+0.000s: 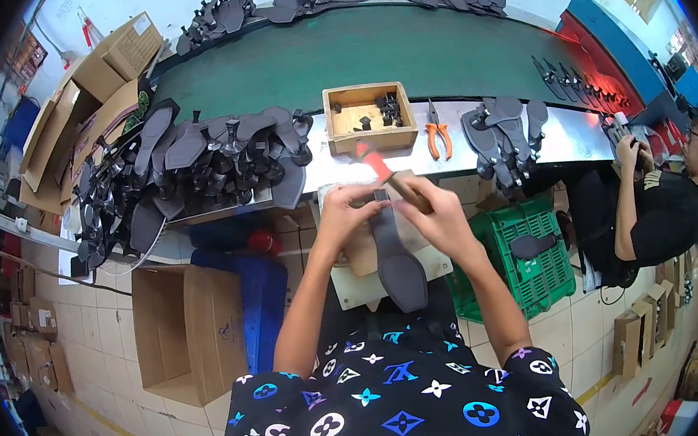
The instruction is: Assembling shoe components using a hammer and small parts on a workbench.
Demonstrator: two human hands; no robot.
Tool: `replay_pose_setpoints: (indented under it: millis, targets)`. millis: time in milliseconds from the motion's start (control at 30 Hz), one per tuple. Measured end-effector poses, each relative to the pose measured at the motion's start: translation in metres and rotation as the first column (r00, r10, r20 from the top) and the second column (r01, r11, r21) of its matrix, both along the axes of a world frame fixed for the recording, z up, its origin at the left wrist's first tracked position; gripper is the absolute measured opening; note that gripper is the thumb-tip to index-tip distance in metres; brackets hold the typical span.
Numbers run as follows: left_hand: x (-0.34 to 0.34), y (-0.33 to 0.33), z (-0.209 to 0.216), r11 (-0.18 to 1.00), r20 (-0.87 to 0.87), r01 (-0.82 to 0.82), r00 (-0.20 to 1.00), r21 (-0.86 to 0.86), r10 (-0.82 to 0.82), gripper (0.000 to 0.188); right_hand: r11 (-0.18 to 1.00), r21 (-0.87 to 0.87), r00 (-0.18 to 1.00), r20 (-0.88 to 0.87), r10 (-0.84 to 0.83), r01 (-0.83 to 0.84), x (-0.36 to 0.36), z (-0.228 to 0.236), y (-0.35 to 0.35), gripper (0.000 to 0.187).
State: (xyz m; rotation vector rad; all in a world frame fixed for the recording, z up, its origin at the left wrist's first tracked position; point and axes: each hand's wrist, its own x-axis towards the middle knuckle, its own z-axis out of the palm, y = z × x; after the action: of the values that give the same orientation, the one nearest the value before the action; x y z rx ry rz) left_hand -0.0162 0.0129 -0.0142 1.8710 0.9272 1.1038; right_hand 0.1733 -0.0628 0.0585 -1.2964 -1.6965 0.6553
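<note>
A dark grey shoe sole [402, 278] lies lengthwise in front of me, its broad toe end toward my body, on a pale work block above a light plate [353, 287]. My left hand [344, 217] is closed at the sole's narrow far end, thumb and fingers pinched together there; any small part between them is hidden. In my right hand [433, 212] is a hammer-like tool [378, 166] with a brown handle and a red, motion-blurred far part. The fingers wrap its handle beside the sole's narrow end, and the tool points up and left.
Ahead stands a wooden box [371, 143] of small black pieces, beside orange-handled pliers [438, 137]. Heeled soles [231, 145] pile up at left, more [508, 133] at right. Behind runs a green conveyor belt [294, 65]. A green crate [528, 273] and a seated co-worker [668, 207] are right.
</note>
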Motion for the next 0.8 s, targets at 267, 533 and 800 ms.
replay_pose_setpoints:
  millis: [267,533,800]
  targets:
    - [0.002,0.005,-0.008,0.982,0.038,0.092,0.995,-0.164,-0.087,0.026,0.988,0.042,0.977,0.154,-0.150,0.146,-0.007,0.005,-0.070,0.031]
    - [-0.008,-0.016,0.001,0.997,-0.484,-0.024,0.873,0.079,0.060,0.091,0.929,0.361,0.976,0.160,-0.147,0.081,0.004,0.043,-0.080,0.022]
    - [-0.007,-0.014,0.003,0.999,-0.580,-0.027,0.814,0.019,0.033,0.103,0.935,0.321,0.958,0.186,-0.216,0.148,0.004,0.040,-0.070,0.025]
